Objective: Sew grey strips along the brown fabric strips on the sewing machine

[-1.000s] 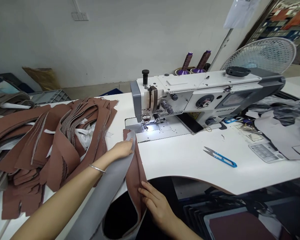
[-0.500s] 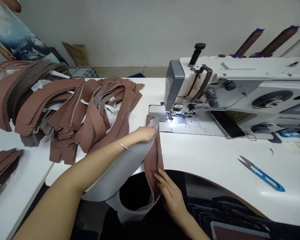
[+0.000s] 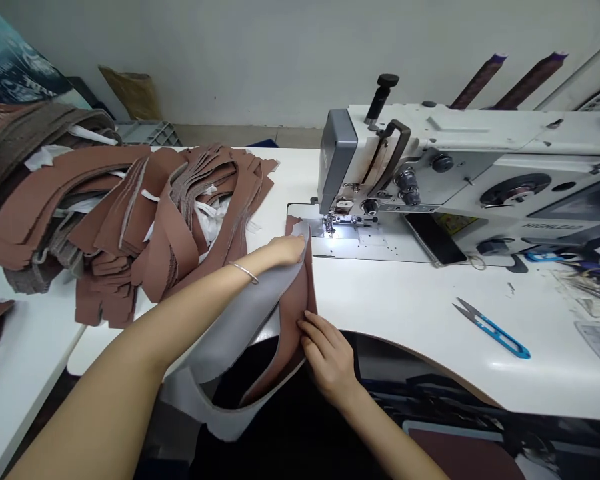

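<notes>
My left hand (image 3: 286,251) grips the far end of a long strip with a grey backing (image 3: 240,330), its fingers closed on the edge. Under and beside that lies a brown strip (image 3: 295,308), its far end on the table just left of the needle area. My right hand (image 3: 327,353) pinches the brown strip's right edge nearer to me, with the thumb hidden. The near part of the material loops down over the table edge, grey side outward. The sewing machine's lit presser foot (image 3: 329,227) stands to the right of the strips' far ends, apart from them.
Piles of brown curved strips (image 3: 180,220) cover the left side of the table. To the right are blue-handled thread snips (image 3: 495,330), a dark phone (image 3: 435,239) beneath the machine arm (image 3: 460,133), and two thread cones (image 3: 530,80) behind. The table front curves inward.
My right hand has moved slightly up along the strip, its fingers now at the edge. The hanging loop has opened wider to the left. My view has shifted a little right.
</notes>
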Action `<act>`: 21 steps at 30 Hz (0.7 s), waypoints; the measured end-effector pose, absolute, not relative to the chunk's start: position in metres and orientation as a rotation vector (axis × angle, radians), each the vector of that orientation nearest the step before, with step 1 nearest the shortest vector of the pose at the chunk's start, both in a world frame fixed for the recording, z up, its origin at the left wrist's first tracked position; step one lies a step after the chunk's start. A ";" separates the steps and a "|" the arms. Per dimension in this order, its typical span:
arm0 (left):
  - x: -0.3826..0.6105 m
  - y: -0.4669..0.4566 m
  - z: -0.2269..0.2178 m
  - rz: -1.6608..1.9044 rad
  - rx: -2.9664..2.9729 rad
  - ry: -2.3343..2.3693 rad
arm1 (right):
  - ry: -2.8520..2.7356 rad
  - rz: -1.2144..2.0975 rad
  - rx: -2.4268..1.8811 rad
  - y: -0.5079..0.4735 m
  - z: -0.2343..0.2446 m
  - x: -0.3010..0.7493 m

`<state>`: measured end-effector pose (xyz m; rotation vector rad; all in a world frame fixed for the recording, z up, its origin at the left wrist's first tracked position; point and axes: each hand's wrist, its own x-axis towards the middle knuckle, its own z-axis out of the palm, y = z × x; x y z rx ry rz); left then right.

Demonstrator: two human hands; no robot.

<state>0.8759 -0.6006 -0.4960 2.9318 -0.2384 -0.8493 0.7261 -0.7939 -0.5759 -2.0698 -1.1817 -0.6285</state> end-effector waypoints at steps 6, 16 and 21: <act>0.897 -0.603 -0.496 -0.837 2.952 -0.197 | -1.188 -0.676 -2.096 -0.791 -0.577 0.744; 0.893 -0.599 -0.497 -0.799 2.928 -0.203 | -1.296 -0.654 -2.095 -0.794 -0.575 0.745; 0.892 -0.597 -0.500 -0.767 2.906 -0.176 | -1.333 -0.598 -2.103 -0.795 -0.576 0.746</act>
